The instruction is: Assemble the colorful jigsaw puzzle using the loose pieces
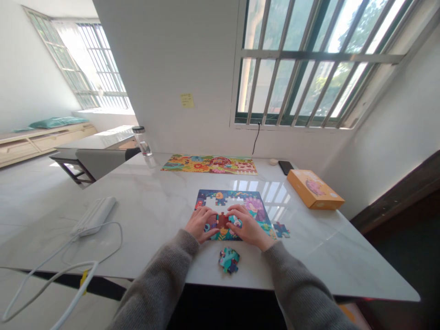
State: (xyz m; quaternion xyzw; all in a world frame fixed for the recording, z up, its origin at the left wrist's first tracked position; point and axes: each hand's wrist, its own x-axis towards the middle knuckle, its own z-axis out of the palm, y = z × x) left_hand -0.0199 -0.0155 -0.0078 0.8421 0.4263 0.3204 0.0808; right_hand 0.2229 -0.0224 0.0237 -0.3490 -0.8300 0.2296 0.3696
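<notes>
A partly assembled, colourful jigsaw puzzle (240,201) lies on the white marble table (154,206) in front of me. My left hand (200,223) and my right hand (244,225) rest on its near part, fingers curled and pressed onto a reddish puzzle piece (222,220) between them. A small cluster of joined pieces (228,260) sits near the table's front edge, just below my hands. More loose pieces (281,229) lie right of the puzzle.
A finished farm puzzle (210,164) lies at the back. An orange box (314,188), a dark phone (286,167) and a small round object (273,161) are back right. A white device (94,214) with cables sits left; a glass jar (142,141) stands back left.
</notes>
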